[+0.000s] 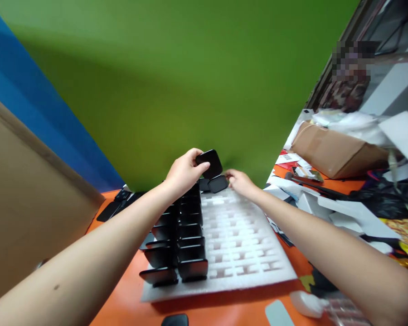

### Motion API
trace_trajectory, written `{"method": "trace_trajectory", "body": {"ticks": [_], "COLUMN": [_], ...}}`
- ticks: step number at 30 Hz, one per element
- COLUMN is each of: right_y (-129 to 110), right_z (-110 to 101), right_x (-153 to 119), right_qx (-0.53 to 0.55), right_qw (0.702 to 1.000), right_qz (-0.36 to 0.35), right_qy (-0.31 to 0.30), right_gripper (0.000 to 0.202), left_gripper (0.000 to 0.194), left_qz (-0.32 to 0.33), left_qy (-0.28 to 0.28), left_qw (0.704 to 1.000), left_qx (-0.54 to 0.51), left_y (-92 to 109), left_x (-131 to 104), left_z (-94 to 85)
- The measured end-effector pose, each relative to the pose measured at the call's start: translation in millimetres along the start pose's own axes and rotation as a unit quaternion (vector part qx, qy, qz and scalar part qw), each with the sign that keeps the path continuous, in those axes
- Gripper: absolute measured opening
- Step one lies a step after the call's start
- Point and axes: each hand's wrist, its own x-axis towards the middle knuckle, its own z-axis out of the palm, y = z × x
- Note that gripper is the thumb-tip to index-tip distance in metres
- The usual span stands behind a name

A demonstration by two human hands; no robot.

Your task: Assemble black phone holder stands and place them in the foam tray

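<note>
My left hand (185, 170) pinches a flat black plate with rounded corners (211, 162) between thumb and fingers, above the far end of a white foam tray (248, 283). Closed at the right edge of a second black plate (219, 184) is my right hand (240, 182), its fingertips slightly blurred. That second plate leans at the tray's far edge, beside another dark piece. Black plates (192, 268) stand tilted in two columns of slots along the tray's left side. Rows of bare slots (238, 244) show on the right side of the foam.
The tray lies on an orange table (122, 290). A green wall (190, 81) rises close behind it, with a cardboard panel (27, 194) at left. To the right are a cardboard box (333, 147), white papers and plastic bags. One black piece (175, 320) lies at the front.
</note>
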Motion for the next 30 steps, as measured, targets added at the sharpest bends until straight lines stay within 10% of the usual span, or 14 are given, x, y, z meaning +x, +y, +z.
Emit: {"method": "trace_trajectory", "body": {"ticks": [11,23,30], "right_y": [-25,-21,-77], "right_z": [11,13,-33], "right_x": [-6,-17,-104], "right_qx": [-0.119,-0.271,-0.332], "right_qw": [0.982,0.954,0.931], "right_qz": [-0.143,-0.053,-0.077], "right_qy": [-0.035,-0.115,-0.127], "right_gripper": [0.013,0.021,0.034], "left_gripper": [0.019,0.021,0.033], "left_qz": [0.041,0.153,0.149], "left_qy": [-0.053,-0.075,-0.091], "left_qw": [0.991,0.932,0.947], "left_qx": [0.112,0.32,0.271], "left_y": [-20,-9,57], "left_x": [-12,-27,-88], "left_z": [15.1,8.8,8.1]}}
